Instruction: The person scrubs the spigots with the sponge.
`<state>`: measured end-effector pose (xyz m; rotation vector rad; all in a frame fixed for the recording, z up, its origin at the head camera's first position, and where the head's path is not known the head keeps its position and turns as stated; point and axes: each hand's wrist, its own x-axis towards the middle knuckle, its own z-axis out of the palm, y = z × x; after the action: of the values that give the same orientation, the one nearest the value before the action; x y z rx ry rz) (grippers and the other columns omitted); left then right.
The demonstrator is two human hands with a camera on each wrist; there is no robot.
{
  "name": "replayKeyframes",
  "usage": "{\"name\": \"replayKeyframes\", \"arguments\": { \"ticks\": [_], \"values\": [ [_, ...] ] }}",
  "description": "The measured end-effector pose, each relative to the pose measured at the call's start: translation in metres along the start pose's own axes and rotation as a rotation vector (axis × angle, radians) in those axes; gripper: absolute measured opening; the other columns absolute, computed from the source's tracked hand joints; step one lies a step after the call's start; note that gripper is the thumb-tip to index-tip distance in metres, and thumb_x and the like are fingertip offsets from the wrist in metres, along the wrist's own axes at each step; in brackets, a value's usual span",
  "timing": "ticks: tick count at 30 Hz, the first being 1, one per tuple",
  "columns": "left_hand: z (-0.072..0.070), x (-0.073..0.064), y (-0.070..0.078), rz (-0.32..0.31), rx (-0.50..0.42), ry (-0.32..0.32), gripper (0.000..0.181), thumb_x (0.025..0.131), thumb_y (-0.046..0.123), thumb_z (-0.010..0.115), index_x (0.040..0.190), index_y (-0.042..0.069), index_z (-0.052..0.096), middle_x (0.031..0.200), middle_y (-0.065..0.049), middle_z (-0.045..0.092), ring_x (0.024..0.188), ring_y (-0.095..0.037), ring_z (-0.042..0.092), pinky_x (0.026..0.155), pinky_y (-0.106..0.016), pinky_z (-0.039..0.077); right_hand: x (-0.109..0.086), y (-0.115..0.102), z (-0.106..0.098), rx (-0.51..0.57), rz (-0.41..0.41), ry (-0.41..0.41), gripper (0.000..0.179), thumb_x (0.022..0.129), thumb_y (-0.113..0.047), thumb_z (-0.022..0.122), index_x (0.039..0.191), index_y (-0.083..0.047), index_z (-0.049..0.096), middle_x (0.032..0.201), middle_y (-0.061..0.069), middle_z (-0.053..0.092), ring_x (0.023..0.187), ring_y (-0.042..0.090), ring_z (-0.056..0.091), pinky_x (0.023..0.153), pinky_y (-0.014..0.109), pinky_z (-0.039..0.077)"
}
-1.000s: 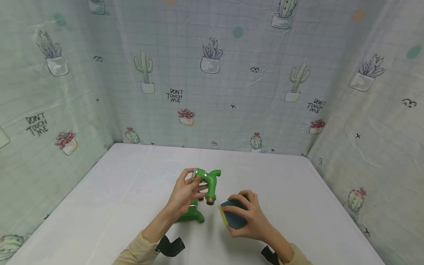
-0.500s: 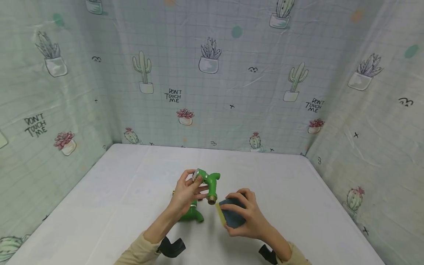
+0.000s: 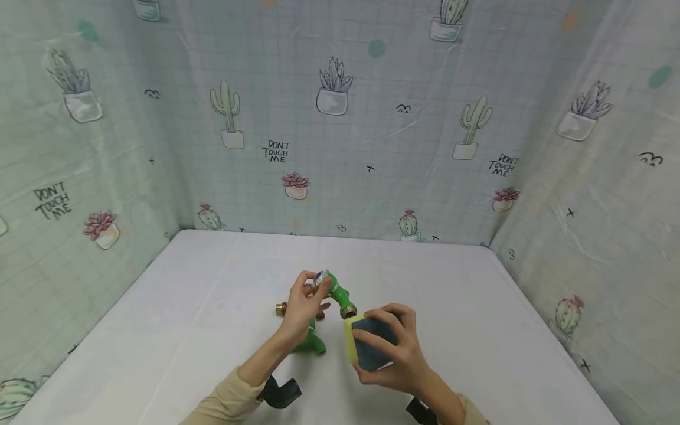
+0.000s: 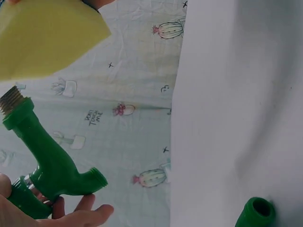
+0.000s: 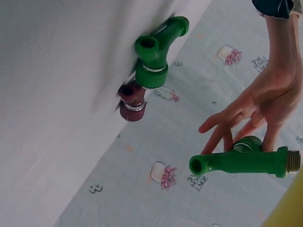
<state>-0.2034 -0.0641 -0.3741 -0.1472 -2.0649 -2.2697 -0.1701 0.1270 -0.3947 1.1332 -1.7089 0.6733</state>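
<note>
My left hand [image 3: 301,307] holds a green plastic faucet [image 3: 339,294] by its knob, with thumb and fingers around it. The brass threaded end [image 4: 12,100] points toward a sponge. That sponge [image 3: 374,343], yellow on one side and blue-grey on the other, is gripped by my right hand [image 3: 405,351]. In the left wrist view, a small gap shows between the thread and the sponge's yellow face [image 4: 52,38]. Below my left hand, a second green faucet [image 3: 310,343] lies on the table, partly hidden by my wrist in the head view.
A dark red faucet [image 5: 132,100] lies beside the second green one on the white table [image 3: 223,307]. Cactus-print cloth [image 3: 340,147] encloses the back and sides. Black camera mounts [image 3: 281,392] stick out at the wrists.
The held faucet has tilted, its threaded end swinging right toward the sponge. My right hand has turned the sponge so more of its yellow side shows.
</note>
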Motion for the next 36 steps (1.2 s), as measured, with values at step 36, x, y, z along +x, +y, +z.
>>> {"name": "replayKeyframes", "arguments": {
  "ticks": [36],
  "values": [
    [-0.012,-0.016,0.012,-0.038,0.101,-0.202,0.043,0.080,0.016,0.066,0.112,-0.005,0.048,0.092,-0.012,0.059,0.075,-0.013,0.061,0.065,-0.037,0.056,-0.005,0.038,-0.022,-0.134,0.155,-0.031,0.039,0.079,-0.046,0.055,0.101,-0.016,0.065,0.104,0.013,0.055,0.091,0.030,0.038,0.070,0.046,0.026]
  ]
}}
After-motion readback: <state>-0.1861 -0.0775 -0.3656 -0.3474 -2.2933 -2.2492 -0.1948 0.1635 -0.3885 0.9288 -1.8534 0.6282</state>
